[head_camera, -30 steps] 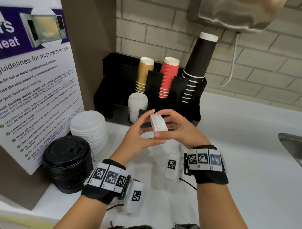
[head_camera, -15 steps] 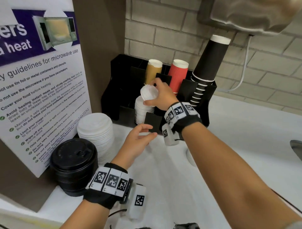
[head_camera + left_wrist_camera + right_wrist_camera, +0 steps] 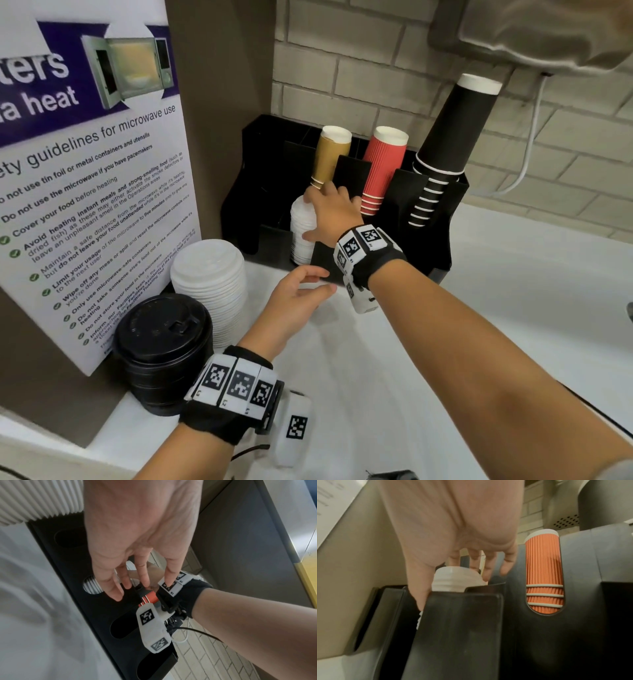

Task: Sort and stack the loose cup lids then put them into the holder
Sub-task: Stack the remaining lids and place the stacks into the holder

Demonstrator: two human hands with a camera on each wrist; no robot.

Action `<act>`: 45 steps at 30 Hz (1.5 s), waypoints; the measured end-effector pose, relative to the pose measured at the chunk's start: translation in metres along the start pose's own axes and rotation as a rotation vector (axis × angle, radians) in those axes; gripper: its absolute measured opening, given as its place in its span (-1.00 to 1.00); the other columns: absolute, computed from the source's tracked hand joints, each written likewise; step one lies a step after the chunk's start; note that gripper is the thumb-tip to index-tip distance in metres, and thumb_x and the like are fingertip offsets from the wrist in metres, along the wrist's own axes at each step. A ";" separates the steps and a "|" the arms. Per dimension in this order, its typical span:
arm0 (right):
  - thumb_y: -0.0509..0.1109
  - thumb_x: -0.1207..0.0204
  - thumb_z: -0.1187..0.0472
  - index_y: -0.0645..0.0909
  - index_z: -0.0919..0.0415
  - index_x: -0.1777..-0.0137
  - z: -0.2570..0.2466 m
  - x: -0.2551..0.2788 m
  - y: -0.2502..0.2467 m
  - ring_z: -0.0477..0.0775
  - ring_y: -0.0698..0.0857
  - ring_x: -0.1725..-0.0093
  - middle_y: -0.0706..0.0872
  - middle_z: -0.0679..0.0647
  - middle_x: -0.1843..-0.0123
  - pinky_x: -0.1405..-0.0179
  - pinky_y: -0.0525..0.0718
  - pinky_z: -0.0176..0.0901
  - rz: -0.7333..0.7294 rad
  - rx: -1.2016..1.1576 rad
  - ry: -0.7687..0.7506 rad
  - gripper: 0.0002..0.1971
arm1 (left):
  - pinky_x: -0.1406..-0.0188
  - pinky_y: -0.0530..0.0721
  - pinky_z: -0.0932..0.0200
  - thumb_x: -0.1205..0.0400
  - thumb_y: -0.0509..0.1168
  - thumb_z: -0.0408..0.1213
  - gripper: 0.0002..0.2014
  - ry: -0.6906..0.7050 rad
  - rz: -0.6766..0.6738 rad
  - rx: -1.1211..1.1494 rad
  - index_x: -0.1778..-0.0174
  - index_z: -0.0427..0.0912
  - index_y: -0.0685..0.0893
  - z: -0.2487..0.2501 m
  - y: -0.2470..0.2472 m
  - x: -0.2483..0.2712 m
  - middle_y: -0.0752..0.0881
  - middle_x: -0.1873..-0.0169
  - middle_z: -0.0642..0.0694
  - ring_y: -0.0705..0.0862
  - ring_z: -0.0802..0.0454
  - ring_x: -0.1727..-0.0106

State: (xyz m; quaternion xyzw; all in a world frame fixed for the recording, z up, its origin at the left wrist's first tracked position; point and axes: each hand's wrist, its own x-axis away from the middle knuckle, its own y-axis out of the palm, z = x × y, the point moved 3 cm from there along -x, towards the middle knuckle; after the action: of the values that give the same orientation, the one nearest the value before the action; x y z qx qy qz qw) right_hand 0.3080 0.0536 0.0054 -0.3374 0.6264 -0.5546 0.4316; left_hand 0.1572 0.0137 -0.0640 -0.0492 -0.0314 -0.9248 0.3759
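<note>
A stack of small white lids (image 3: 301, 236) (image 3: 453, 580) stands in a front slot of the black holder (image 3: 428, 240) (image 3: 462, 628). My right hand (image 3: 308, 216) (image 3: 453, 588) reaches down over the top of this stack, thumb along its near side and fingers curled over its far side, holding the upper lids. My left hand (image 3: 318, 281) (image 3: 142, 585) hovers open just above the counter in front of the holder, holding nothing. Beside the holder on the counter stand a taller stack of large white lids (image 3: 209, 274) (image 3: 34, 500) and a stack of black lids (image 3: 161, 342).
The holder's back slots carry gold cups (image 3: 330, 154), red ribbed cups (image 3: 382, 168) (image 3: 542, 568) and black cups (image 3: 452, 137). A microwave notice board (image 3: 85, 171) stands at the left. The white counter (image 3: 445, 342) stretches right towards a sink edge. A brick wall is behind.
My right hand carried the small lids from in front of me to the holder and lowered them onto the stack there. The left hand let go of them and stayed low, open.
</note>
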 end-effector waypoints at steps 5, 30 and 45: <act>0.51 -0.41 0.01 0.34 0.09 -0.46 -0.006 0.005 0.001 0.23 0.39 -0.38 0.41 0.14 -0.43 -0.31 0.40 0.21 0.054 0.141 -0.057 -0.34 | -0.25 0.65 0.12 -0.61 0.43 -0.19 -0.81 -0.006 -0.002 0.000 -0.08 0.16 0.68 -0.001 0.003 -0.001 0.66 -0.11 0.15 0.67 0.12 -0.16; 0.68 -0.17 0.08 0.34 -0.08 -0.51 0.127 0.200 0.033 0.24 0.60 -0.25 0.55 0.12 -0.32 -0.08 0.61 0.01 -0.432 -0.440 0.752 -0.10 | -0.21 0.67 0.06 -0.67 0.35 -0.26 -0.84 0.007 -0.057 -0.004 -0.14 0.01 0.68 0.010 0.012 0.008 0.64 -0.12 -0.01 0.69 0.07 -0.07; 0.62 -0.15 -0.13 0.41 -0.42 -0.32 0.057 0.167 -0.024 0.00 0.73 -0.12 0.73 0.04 -0.11 -0.15 0.64 -0.10 -0.288 -1.035 0.218 -0.29 | -0.16 0.69 0.19 -0.25 0.60 -0.03 -0.11 0.153 -0.304 -0.015 -0.49 0.41 0.36 0.020 0.028 0.019 0.50 -0.43 0.20 0.61 0.17 -0.36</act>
State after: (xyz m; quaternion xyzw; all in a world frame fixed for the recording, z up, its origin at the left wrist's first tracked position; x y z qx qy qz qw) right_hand 0.2924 -0.1241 0.0009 -0.5286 0.8060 -0.2592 0.0614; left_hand 0.1650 -0.0173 -0.0414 0.0239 -0.0026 -0.9722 0.2328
